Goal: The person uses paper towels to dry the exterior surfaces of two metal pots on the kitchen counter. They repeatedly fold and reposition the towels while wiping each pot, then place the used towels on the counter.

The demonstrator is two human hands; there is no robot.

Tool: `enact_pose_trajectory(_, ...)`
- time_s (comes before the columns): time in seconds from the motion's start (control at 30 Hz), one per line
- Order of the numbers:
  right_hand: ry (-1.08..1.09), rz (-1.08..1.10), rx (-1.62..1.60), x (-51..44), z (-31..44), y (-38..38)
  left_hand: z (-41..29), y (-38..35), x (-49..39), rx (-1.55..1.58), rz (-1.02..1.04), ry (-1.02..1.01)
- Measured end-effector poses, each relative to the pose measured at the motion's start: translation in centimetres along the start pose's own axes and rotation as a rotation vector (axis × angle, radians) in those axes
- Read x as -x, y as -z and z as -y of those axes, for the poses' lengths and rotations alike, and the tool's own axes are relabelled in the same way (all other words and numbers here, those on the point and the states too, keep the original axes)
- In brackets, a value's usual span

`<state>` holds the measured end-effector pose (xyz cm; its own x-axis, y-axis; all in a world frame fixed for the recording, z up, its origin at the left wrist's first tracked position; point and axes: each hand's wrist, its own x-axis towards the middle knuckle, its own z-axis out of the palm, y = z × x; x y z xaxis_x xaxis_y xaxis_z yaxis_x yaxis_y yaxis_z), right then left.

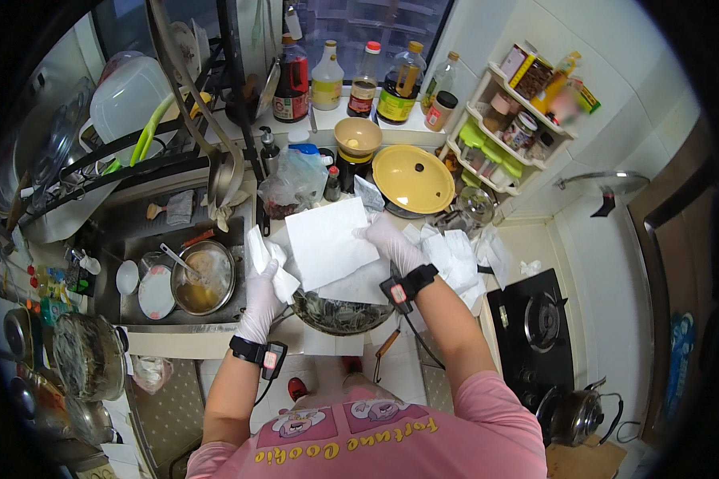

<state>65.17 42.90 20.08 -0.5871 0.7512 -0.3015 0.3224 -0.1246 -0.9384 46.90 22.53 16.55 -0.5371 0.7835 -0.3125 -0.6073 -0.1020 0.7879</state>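
My left hand (262,296), in a thin white glove, grips a folded, crumpled paper towel (269,257). My right hand (393,239), gloved the same way, pinches the right edge of a flat white paper sheet (332,242), probably a paper towel. Another pale sheet (359,284) lies partly under that one. Below both papers is a round dark pan or lid (341,317) with whitish smears; its far side is hidden. More crumpled paper towels (449,257) lie on the counter to the right of my right wrist.
At left, the sink (114,251) holds a metal bowl (204,278) of cloudy liquid and a plate (156,292). A yellow pan (413,179), a plastic bag (293,179) and several bottles stand behind the papers. A gas hob (536,335) and steel pot (575,413) are at right.
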Motion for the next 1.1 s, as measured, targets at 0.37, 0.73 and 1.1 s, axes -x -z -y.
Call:
enact_pose_trajectory(0.37, -0.115, -0.097, 0.656, -12.8, -2.2, 2.9, -1.1, 1.5, -2.3, -0.033, -0.141, -0.001)
enact_pose_trajectory(0.73, -0.211, -0.064, 1.135, -10.0, -1.8, 2.5, 0.5, 1.5, -2.1, 0.027, -0.148, 0.102)
enact_pose_trajectory(1.1, 0.161, 0.351, 1.302, -10.0, -1.1, -0.9, -1.0, 0.6, -1.3, -0.047, -0.116, 0.087)
